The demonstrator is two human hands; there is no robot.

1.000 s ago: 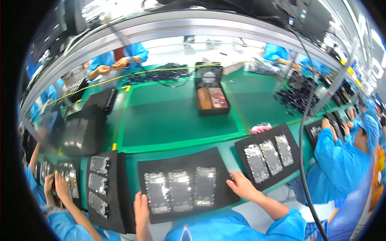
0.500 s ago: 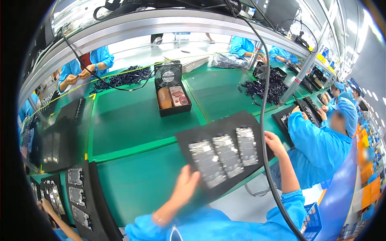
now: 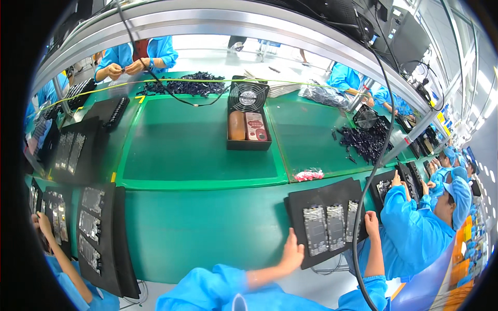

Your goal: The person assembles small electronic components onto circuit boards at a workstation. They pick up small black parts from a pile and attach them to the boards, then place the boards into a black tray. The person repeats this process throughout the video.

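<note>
A black flat tray [image 3: 319, 196] lies tilted at the table's near right edge, bearing three phone-sized electronic assemblies in dark and silver, such as the middle assembly [image 3: 335, 228]. My left hand [image 3: 292, 253] presses against the tray's left edge, its fingers pointing away from me along the side. On the opposite side my right hand [image 3: 372, 225] grips the tray's right edge, fingers curled there. A black cable crosses in front of the rightmost assembly and partly hides it.
A black box [image 3: 248, 144] with a fan stands mid-table. Dark small parts [image 3: 365, 139] lie heaped at right, near a red-and-white packet [image 3: 309, 174]. Another black tray [image 3: 106, 238] with assemblies is at left. A co-worker [image 3: 415, 212] sits close on my right; a metal frame spans overhead.
Both hands and the tray have shifted right, toward the co-worker beside me. The view has turned left, and the red-and-white packet behind the tray has come into sight.
</note>
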